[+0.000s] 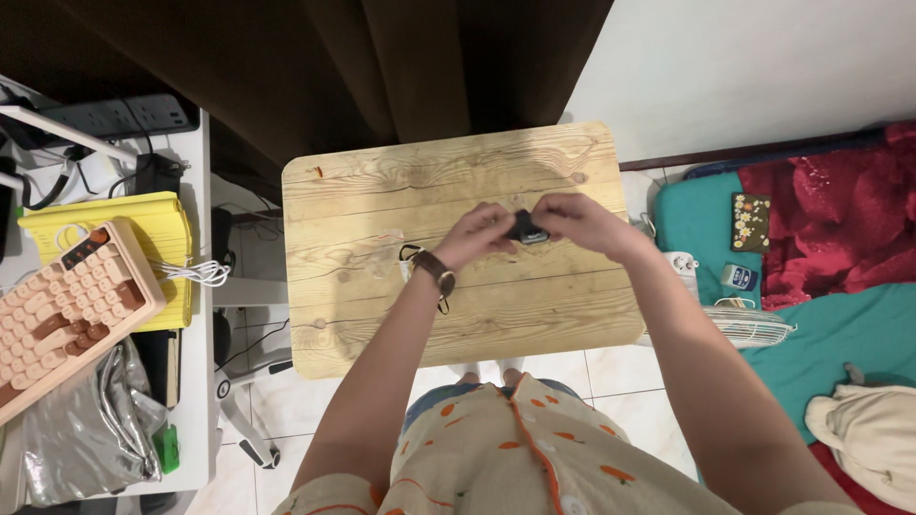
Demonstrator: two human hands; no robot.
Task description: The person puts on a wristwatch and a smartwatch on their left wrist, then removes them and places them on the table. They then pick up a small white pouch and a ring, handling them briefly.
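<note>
- Both hands pinch a small black object (527,229) at frame centre, above the table (382,191).
- Left hand (477,234) steadies; right hand (572,221) works it.
- Keep it low over the table; object too small to identify.

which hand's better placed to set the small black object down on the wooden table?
Right, probably. The right hand grips the small black object from above, while the left hand only pinches its end. Bare wooden table lies under both hands.
</note>
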